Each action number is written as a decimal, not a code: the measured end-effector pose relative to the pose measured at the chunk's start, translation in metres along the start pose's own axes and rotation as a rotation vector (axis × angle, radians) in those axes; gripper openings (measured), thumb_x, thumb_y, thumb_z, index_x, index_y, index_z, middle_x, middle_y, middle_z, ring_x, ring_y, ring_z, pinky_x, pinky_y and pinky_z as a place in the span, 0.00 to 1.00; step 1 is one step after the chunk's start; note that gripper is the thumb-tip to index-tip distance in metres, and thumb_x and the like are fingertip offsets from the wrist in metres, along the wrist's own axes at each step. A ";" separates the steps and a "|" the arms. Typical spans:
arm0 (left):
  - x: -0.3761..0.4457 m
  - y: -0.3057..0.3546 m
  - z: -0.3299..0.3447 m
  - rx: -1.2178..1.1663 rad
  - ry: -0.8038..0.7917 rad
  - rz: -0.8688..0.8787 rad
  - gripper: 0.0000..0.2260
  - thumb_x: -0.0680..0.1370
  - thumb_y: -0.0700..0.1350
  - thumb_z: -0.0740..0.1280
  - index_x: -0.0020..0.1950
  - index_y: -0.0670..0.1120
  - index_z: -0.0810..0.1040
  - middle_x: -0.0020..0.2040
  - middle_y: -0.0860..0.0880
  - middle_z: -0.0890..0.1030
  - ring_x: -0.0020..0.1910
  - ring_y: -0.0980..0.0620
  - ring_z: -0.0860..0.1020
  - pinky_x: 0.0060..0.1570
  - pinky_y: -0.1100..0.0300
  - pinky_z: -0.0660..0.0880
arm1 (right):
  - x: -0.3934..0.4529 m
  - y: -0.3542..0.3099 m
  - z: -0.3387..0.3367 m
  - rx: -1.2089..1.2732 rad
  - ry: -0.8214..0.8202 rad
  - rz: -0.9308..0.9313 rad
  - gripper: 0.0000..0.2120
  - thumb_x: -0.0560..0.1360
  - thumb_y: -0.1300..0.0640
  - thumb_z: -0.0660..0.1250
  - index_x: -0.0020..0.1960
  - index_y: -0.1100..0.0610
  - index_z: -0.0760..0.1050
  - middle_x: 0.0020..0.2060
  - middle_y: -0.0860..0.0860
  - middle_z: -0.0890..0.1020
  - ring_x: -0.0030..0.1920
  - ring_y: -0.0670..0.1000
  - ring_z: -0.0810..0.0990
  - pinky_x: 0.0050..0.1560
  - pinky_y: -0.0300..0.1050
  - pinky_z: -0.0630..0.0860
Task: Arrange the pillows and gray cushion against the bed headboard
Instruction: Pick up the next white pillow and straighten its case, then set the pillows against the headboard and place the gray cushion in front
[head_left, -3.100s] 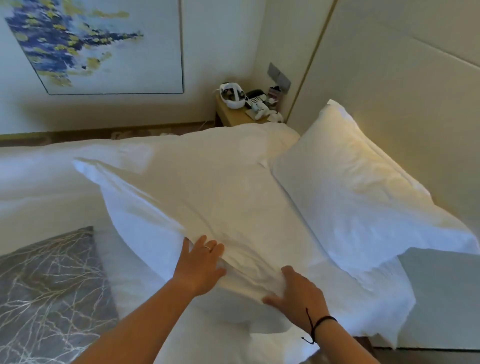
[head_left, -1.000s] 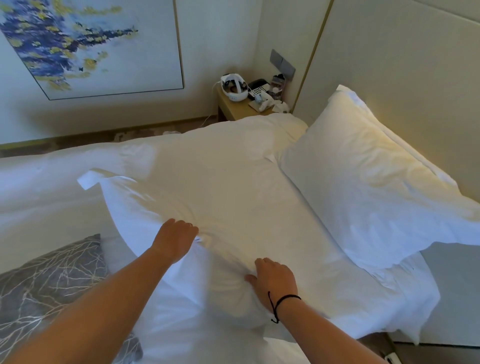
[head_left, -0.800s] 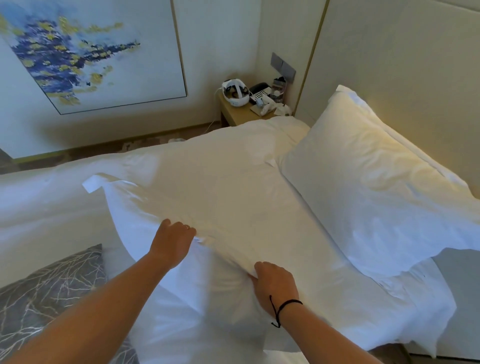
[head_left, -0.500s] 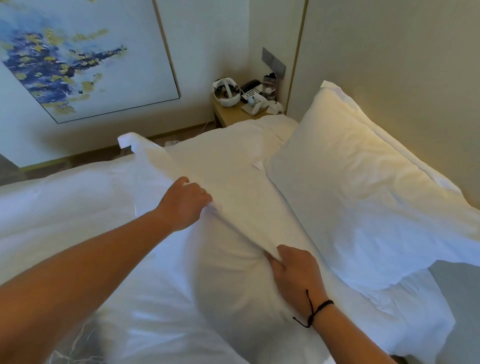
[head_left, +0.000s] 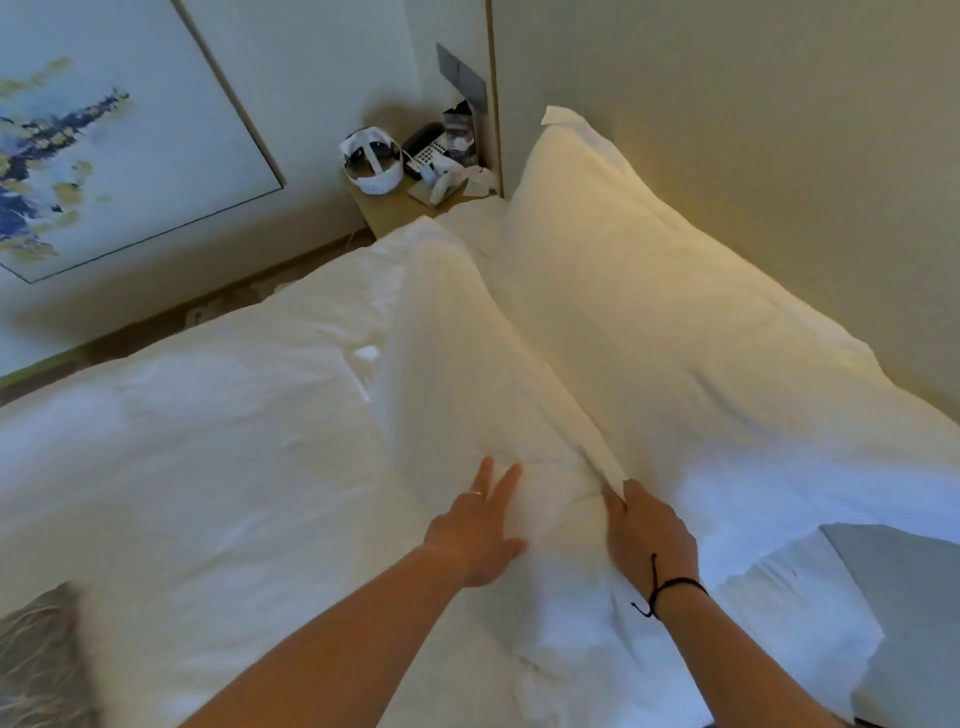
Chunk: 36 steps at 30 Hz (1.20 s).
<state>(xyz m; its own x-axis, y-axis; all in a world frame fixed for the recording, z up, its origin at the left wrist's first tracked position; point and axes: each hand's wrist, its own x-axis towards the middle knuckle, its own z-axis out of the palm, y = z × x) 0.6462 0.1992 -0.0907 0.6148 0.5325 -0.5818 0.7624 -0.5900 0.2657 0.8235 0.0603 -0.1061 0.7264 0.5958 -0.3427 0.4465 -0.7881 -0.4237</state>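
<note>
Two white pillows stand along the headboard (head_left: 753, 156) on the right. The far pillow (head_left: 649, 312) leans on the headboard; the near pillow (head_left: 467, 374) stands on edge, touching it. The left hand (head_left: 480, 530) lies flat with fingers spread on the near pillow; the right hand (head_left: 649, 530) presses its top edge. A gray cushion (head_left: 36, 660) shows at near left.

A single wide-angle view sits at the person's head, standing at the side of the bed (head_left: 208, 467) and looking forward and steeply down along both forearms, with the left hand (head_left: 480, 530) and right hand (head_left: 649, 535) close below the lens. It faces across the mattress toward the far wall, with the headboard (head_left: 753, 156) running along the right edge and the nightstand (head_left: 395, 213) small in the far corner. Straight edges bow near the borders, and no second view overlaps this one.
</note>
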 end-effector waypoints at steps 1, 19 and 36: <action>-0.001 -0.004 0.011 -0.042 -0.003 -0.010 0.38 0.78 0.62 0.62 0.77 0.65 0.37 0.79 0.56 0.34 0.74 0.45 0.64 0.65 0.44 0.71 | -0.001 0.002 0.003 -0.006 -0.006 -0.023 0.20 0.79 0.37 0.43 0.37 0.48 0.58 0.32 0.46 0.74 0.31 0.48 0.72 0.31 0.45 0.67; -0.113 -0.120 0.057 -0.085 0.023 -0.281 0.22 0.81 0.59 0.56 0.75 0.60 0.62 0.77 0.59 0.63 0.74 0.56 0.64 0.70 0.54 0.65 | -0.071 -0.057 0.031 -0.273 0.167 -0.464 0.34 0.74 0.42 0.66 0.75 0.53 0.63 0.74 0.61 0.62 0.75 0.63 0.59 0.73 0.63 0.55; -0.368 -0.329 0.222 -0.314 0.199 -1.023 0.24 0.81 0.55 0.54 0.77 0.53 0.59 0.74 0.52 0.67 0.67 0.52 0.72 0.62 0.55 0.71 | -0.260 -0.235 0.228 -0.587 -0.811 -1.032 0.29 0.79 0.43 0.58 0.76 0.46 0.52 0.69 0.49 0.69 0.66 0.53 0.71 0.65 0.47 0.67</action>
<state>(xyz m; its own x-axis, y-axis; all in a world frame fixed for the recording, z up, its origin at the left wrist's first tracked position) 0.1240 0.0626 -0.1347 -0.3401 0.7888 -0.5119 0.9321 0.3548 -0.0725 0.4108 0.1261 -0.1085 -0.4522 0.6943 -0.5599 0.8722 0.2129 -0.4405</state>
